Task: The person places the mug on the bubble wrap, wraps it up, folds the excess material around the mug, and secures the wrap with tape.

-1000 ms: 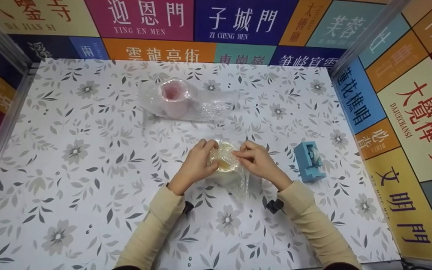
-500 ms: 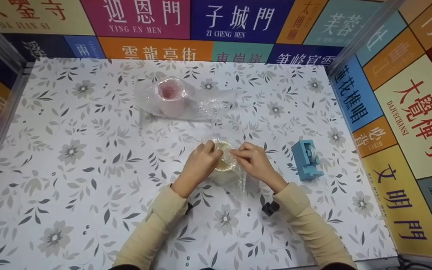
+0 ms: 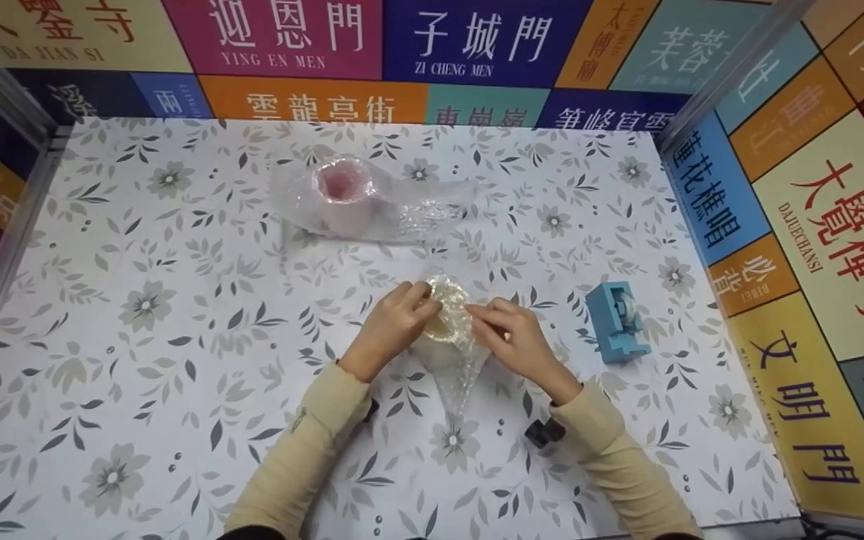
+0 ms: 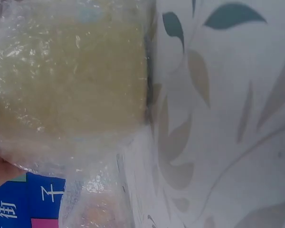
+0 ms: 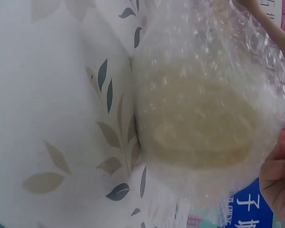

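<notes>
A pale yellow, cup-like vessel (image 5: 204, 128) stands on the table, wrapped in clear bubble wrap (image 3: 458, 371). In the head view, its round rim faces up between both hands, and a tapering corner of the wrap trails toward the person. My left hand (image 3: 393, 322) pinches the wrap at the left side of the rim with bent fingers. At the right side, thumb and fingers of my right hand (image 3: 518, 339) pinch the film. In the right wrist view the yellow body shows through the bubbles, with fingers (image 5: 278, 178) at the wrap's edge. Film blurs the vessel's exact shape.
Farther back lies a pink cup-like vessel (image 3: 346, 202) on its own bubble wrap (image 3: 432, 210). A blue tape dispenser (image 3: 616, 322) stands to the right of the right hand. Printed panels (image 3: 477, 45) border the flower-patterned table (image 3: 214, 360) at the back and sides.
The loose corner of bubble wrap has swung from the lower right to point toward the person. The left fingers have drawn in over the rim; the right hand stays by the rim.
</notes>
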`<state>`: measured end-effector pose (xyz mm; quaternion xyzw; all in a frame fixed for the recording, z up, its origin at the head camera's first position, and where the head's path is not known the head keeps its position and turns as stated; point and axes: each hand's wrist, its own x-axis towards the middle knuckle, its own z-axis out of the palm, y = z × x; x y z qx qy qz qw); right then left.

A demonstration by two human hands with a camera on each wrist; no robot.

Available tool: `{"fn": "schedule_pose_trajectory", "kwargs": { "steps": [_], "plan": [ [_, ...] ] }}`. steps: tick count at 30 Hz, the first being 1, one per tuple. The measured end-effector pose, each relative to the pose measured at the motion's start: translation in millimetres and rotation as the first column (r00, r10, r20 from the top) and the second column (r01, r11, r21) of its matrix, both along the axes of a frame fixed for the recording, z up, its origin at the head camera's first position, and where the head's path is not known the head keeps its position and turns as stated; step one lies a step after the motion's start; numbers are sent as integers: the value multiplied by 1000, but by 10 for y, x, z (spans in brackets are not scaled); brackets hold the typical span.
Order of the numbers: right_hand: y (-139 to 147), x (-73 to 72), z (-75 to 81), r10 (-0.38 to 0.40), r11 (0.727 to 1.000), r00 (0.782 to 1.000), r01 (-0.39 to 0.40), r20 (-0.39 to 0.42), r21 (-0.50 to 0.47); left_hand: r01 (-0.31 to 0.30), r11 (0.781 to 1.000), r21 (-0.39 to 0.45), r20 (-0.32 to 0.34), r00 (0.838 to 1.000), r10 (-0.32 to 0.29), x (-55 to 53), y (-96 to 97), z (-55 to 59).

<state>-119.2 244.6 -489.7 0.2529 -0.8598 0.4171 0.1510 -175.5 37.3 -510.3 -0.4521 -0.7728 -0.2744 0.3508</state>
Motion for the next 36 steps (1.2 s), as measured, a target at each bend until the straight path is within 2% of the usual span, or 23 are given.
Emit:
{"fn": "schedule_pose_trajectory", "kwargs": {
  "steps": [2, 4, 6, 8, 10, 13, 15, 17, 21, 26, 30, 32, 34, 36],
  "plan": [
    [112, 50, -5, -10, 999, 1000, 11, 8, -36, 16, 1000, 2, -11, 1000, -16, -21, -4, -5],
    [279, 97, -17, -54, 997, 999, 54, -4, -53, 26, 1000, 0, -23, 999, -26, -40, -7, -6],
    [490, 132, -25, -129, 991, 991, 128, -23, -43, 38, 999, -4, -23, 999, -38, -53, -15, -1],
    [733, 178, -18, -229, 973, 973, 229, -35, -8, 47, 999, -4, -21, 999, -47, -60, -13, 0],
    [976, 229, -2, -351, 934, 935, 353, -51, 56, 51, 999, -3, -19, 999, -51, -61, -15, 6],
    [1298, 324, 44, -535, 829, 845, 530, -25, 178, 49, 999, -3, -26, 998, -49, -64, -14, 6],
    [1476, 381, 59, -617, 765, 787, 591, 25, 257, 49, 999, 0, -30, 998, -49, -64, -11, 7],
    [1613, 432, 72, -658, 733, 744, 597, 117, 326, 54, 999, 5, -31, 998, -54, -65, -3, 6],
    [1755, 482, 87, -653, 748, 694, 530, 302, 400, 60, 998, 12, -29, 998, -60, -67, 7, -1],
    [1815, 454, 101, -682, 727, 627, 522, 377, 447, 63, 998, 6, -23, 998, -63, -67, 10, -3],
    [1848, 419, 87, -680, 733, 555, 505, 479, 456, 65, 998, 6, -15, 998, -65, -66, 4, -9],
    [1845, 411, 73, -682, 731, 528, 521, 506, 440, 62, 998, 4, -17, 998, -62, -66, 1, -11],
    [1823, 412, 54, -695, 717, 531, 552, 484, 425, 58, 998, 2, -19, 998, -58, -68, 2, -12],
    [1791, 415, 27, -722, 692, 551, 589, 419, 417, 50, 999, 2, -24, 998, -49, -68, 0, -11]
  ]
}}
